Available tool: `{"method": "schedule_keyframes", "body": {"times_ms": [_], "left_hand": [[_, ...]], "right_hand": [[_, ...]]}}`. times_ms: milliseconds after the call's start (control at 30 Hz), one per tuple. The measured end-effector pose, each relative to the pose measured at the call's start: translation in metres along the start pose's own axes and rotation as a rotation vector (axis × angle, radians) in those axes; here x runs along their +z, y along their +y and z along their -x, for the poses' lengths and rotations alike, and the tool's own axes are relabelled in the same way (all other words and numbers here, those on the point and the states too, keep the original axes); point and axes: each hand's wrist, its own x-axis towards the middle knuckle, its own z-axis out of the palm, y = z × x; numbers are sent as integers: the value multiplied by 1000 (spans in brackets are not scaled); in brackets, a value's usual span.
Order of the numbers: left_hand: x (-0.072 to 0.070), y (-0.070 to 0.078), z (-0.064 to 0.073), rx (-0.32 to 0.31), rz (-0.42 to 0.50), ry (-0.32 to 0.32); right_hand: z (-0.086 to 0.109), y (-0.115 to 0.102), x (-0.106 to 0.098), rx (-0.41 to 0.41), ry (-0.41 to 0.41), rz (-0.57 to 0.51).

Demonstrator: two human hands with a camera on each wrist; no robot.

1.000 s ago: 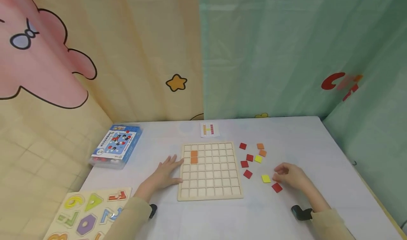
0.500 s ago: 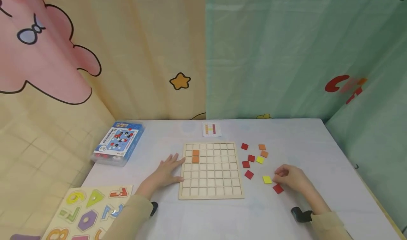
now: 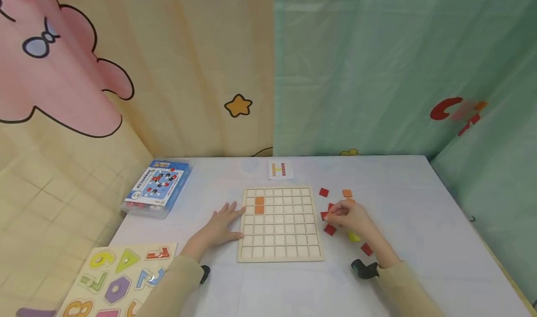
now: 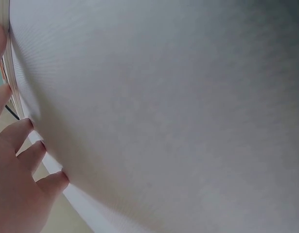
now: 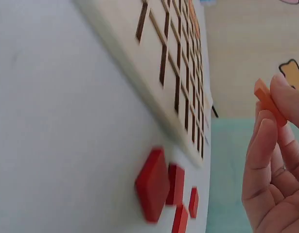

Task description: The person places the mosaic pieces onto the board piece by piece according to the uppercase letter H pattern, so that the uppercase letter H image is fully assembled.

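Note:
An orange square tile (image 5: 269, 103) is pinched between the thumb and fingers of my right hand (image 3: 350, 219), raised over loose tiles to the right of the wooden grid board (image 3: 289, 251). Two orange tiles (image 3: 259, 205), one above the other, fill cells in the board's upper left. My left hand (image 3: 216, 227) lies with fingers spread, thumb and index fingertip at the board's left edge. Below the right hand, several red tiles (image 3: 330, 230) and a yellow tile (image 3: 353, 236) lie on the table, some partly hidden. Another orange tile (image 3: 347, 193) lies farther back.
Behind the board lies a pattern card (image 3: 281, 169) showing coloured squares. At the back left sits a blue boxed set (image 3: 157, 186). A number and shape puzzle board (image 3: 137, 256) occupies the front left, partly covered by the left sleeve. Curtains hang behind the table.
My right hand has moved left and away from me, from beside the front yellow and red tiles towards the board, carrying an orange tile. The left hand stays at the board's edge.

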Motion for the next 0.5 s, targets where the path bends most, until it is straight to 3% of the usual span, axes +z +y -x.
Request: {"method": "schedule_keyframes", "body": {"times_ms": [233, 500], "left_hand": [[1, -3, 0, 0, -6, -5], [1, -2, 0, 5, -8, -6]], "right_hand": [[-21, -49, 62, -104, -95, -94], [-40, -84, 117, -179, -153, -18]]}}
